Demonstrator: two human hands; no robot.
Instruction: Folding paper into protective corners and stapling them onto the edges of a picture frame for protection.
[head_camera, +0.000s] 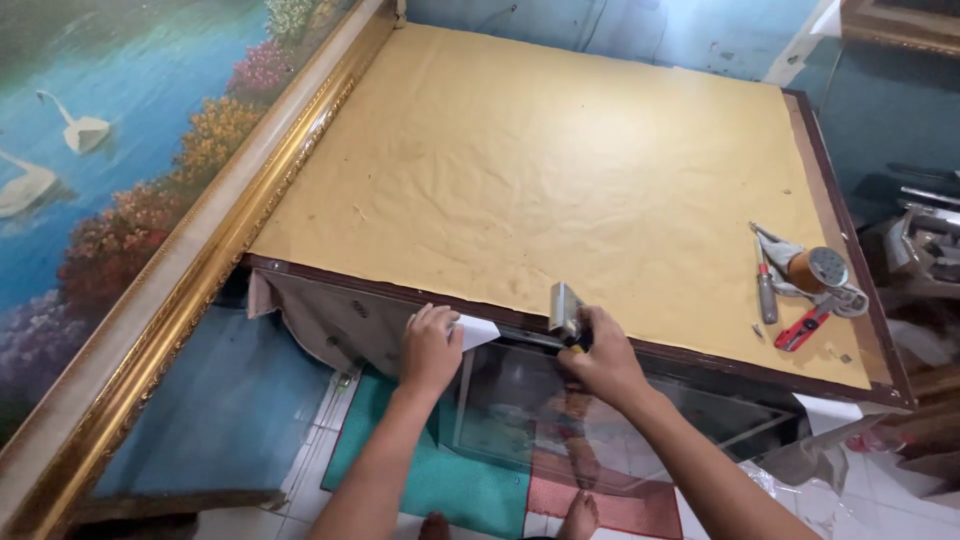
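1. Your left hand (430, 348) lies at about 6 o'clock in the view, fingers curled over the near edge of the dark wooden frame (700, 352) and pressing a white paper scrap (478, 331) against it.
2. Your right hand (603, 362) sits just to the 3 o'clock side of the left, closed around a small metal tool (565, 308) that stands upright on the frame's near edge. It may be a stapler or a point driver; its working end is hidden behind your fingers.
3. Your 2 hands are near each other but not touching, with the paper scrap between them.
4. The brown backing paper (540, 170) covers the frame from the centre out to 12 o'clock, wrinkled but flat.
5. At 3 o'clock, on the backing paper, lie a tape dispenser (815, 272), a red-handled screwdriver (766, 290) and a red utility knife (802, 330), close together.
6. At 9 o'clock a large painting of swans (90, 160) leans in a gilded frame (215, 240).
7. Under the frame's near edge, at 6 o'clock, lie a teal and red mat (470, 490) and your bare toes.
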